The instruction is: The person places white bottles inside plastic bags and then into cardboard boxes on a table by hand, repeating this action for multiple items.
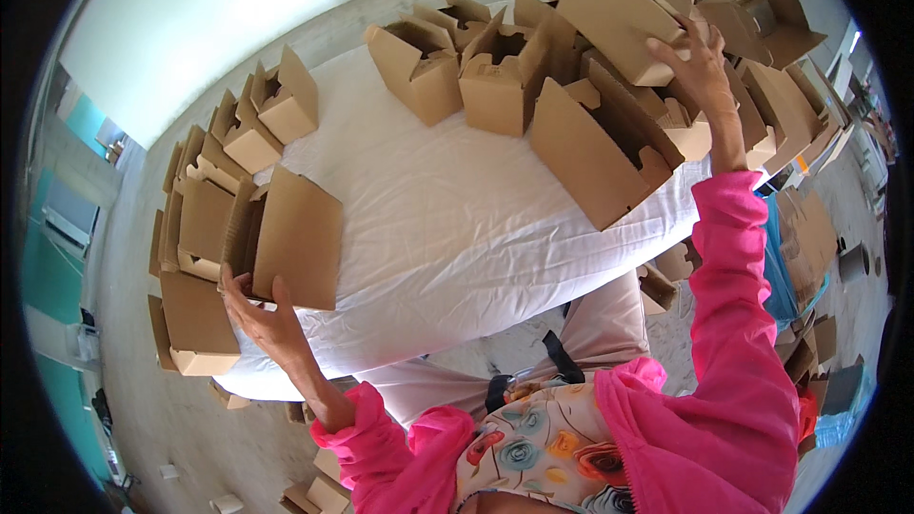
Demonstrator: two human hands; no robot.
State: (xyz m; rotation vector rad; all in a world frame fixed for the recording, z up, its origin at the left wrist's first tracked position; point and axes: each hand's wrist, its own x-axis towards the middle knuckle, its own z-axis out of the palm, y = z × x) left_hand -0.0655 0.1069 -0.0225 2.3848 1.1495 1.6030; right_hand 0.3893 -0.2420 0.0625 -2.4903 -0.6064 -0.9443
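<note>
Brown cardboard boxes with raised flaps stand in two groups on a white-covered table (428,219). On the left side, my left hand (262,316) grips the near lower end of an open cardboard box (303,238), thumb on one side and fingers on the other. Far to the right, my right hand (700,62) is closed on the end of another cardboard box (619,14), which tilts above the boxes around it. Just below that one, a wide open box (600,157) leans near the table's right front edge.
Several boxes line the left edge, among them a low one (200,319). More stand at the back, such as an open box (414,71). A flapped box (762,19) is at the far right. Cardboard and a blue plastic sheet (781,271) lie beside the table on the right.
</note>
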